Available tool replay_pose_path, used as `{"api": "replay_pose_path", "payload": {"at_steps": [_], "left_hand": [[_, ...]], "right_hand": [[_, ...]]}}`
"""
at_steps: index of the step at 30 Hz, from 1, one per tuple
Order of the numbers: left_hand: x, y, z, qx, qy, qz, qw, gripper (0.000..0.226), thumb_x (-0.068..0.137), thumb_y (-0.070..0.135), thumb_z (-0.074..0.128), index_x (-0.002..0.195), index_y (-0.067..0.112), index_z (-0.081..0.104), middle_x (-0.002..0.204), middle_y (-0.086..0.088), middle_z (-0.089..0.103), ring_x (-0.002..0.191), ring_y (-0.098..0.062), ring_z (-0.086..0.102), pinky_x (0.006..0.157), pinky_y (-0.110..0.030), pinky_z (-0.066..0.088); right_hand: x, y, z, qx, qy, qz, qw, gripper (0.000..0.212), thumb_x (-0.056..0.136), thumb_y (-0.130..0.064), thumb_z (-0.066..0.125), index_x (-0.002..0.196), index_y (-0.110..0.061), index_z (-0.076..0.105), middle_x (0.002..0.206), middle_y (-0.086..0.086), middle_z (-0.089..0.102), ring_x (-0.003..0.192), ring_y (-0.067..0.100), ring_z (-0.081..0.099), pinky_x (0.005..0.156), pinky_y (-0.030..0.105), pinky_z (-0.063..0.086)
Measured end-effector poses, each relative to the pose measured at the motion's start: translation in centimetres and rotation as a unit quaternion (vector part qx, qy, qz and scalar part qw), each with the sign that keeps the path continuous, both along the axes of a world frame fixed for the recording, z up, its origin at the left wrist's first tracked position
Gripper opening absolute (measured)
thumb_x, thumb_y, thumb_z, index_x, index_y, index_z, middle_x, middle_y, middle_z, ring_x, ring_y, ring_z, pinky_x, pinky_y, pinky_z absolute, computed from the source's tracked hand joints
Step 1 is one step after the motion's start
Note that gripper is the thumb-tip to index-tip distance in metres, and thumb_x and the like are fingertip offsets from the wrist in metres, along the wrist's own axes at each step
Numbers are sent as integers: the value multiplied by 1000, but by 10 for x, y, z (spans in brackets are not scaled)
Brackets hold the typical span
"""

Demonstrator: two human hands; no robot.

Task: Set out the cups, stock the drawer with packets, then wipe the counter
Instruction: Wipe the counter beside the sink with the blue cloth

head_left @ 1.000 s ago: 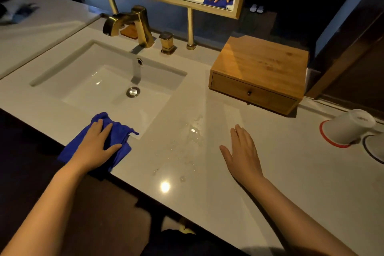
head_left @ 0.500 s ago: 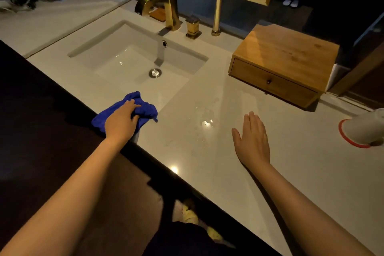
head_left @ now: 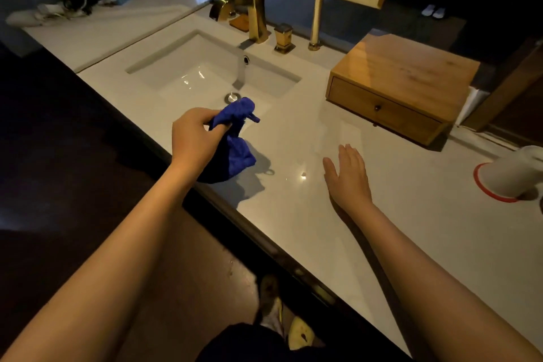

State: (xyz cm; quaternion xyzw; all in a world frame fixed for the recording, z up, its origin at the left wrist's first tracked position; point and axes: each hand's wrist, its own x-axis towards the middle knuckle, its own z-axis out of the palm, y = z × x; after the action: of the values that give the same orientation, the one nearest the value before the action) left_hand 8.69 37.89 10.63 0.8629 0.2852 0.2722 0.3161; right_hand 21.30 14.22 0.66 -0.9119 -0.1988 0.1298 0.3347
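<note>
The sink (head_left: 211,73) is sitting at upper centre, the faucet (head_left: 249,13) standing behind it. The drawer box (head_left: 396,85) is lying to its right, a cup (head_left: 511,175) lying on the counter (head_left: 411,229) at far right.

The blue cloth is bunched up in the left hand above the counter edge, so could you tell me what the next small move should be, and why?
Probably lower the blue cloth back flat onto the counter and sweep right, toward the open right hand. The left hand holds it pinched and hanging, mostly off the surface, so it cannot wipe like this, and the stretch between the hands shows glare.
</note>
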Motion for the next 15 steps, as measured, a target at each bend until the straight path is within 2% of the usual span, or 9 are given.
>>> {"api": "replay_pose_path", "payload": {"at_steps": [2, 4, 7, 10, 11, 13, 15], "left_hand": [[4, -22, 7, -34, 4, -15, 999, 12, 78, 25, 61, 80, 20, 72, 72, 3, 67, 67, -13, 58, 60, -20, 41], [11, -47, 10, -117, -6, -24, 993, 11, 77, 23, 64, 81, 21, 73, 65, 10, 66, 64, -12, 60, 63, -25, 47], [24, -82, 15, -233, -34, -51, 971, 9, 76, 20, 66, 79, 26, 73, 72, 9, 70, 71, -12, 65, 69, -29, 52], [34, -110, 22, -342, -68, -77, 934, 10, 79, 18, 66, 87, 19, 71, 85, -4, 73, 81, -18, 69, 65, -23, 53], [37, -117, 25, -372, -79, -81, 921, 12, 80, 16, 65, 91, 15, 70, 88, -7, 73, 81, -19, 69, 64, -23, 52], [40, -130, 30, -408, -95, -87, 904, 18, 82, 14, 64, 98, 9, 68, 93, -12, 71, 84, -21, 68, 68, -25, 53], [43, -140, 34, -404, -97, -97, 904, 21, 83, 14, 62, 103, 8, 66, 98, -13, 71, 88, -22, 68, 72, -29, 53]], "right_hand": [[-12, 4, 15, 83, 36, 67, 994, 60, 95, -48, 33, 147, -26, 15, 158, -3, 12, 143, 12, 11, 115, 29, 16], [-26, 9, 35, 156, 62, 128, 978, 57, 94, -48, 37, 146, -33, 18, 157, -7, 16, 137, 4, 18, 106, 16, 19], [-38, 13, 62, 248, 79, 163, 952, 56, 94, -37, 46, 144, -30, 23, 151, -7, 31, 130, 1, 30, 106, 22, 27], [-39, 6, 79, 309, 102, 157, 932, 62, 91, -26, 54, 144, -32, 22, 139, -14, 37, 123, 0, 39, 97, 12, 36], [-39, 3, 82, 318, 99, 148, 931, 64, 90, -22, 56, 144, -32, 23, 140, -12, 37, 123, 1, 41, 96, 14, 38], [-38, -2, 87, 334, 89, 116, 931, 63, 90, -15, 57, 143, -30, 26, 144, -5, 39, 124, 6, 43, 99, 22, 40], [-38, -5, 91, 356, 77, 69, 929, 60, 89, -9, 57, 141, -26, 33, 143, -1, 44, 124, 10, 46, 101, 26, 41]]}}
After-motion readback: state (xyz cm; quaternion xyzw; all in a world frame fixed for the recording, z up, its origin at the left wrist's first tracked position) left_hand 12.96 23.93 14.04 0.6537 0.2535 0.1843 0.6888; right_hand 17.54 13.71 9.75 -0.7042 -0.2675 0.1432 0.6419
